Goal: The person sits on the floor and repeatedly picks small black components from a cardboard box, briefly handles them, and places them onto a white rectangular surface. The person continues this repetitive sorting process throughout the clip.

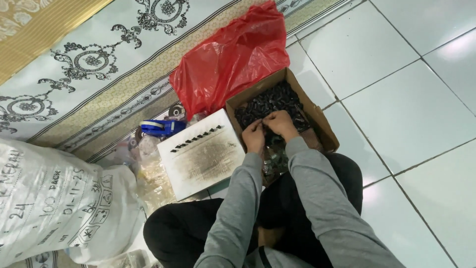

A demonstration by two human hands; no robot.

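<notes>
In the brown cardboard box (317,116) (open-topped), both hands (270,130) pick small black parts (270,101).

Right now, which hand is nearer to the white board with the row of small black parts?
The left hand, just past the white board's right edge. The right hand is farther right, over the cardboard box of black parts.

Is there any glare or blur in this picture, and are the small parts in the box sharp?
Head view: soft glare on the floor tiles at the upper right; the small black parts in the cardboard box merge into a dark mass, too soft to tell apart; the left hand and right hand look slightly blurred.
</notes>
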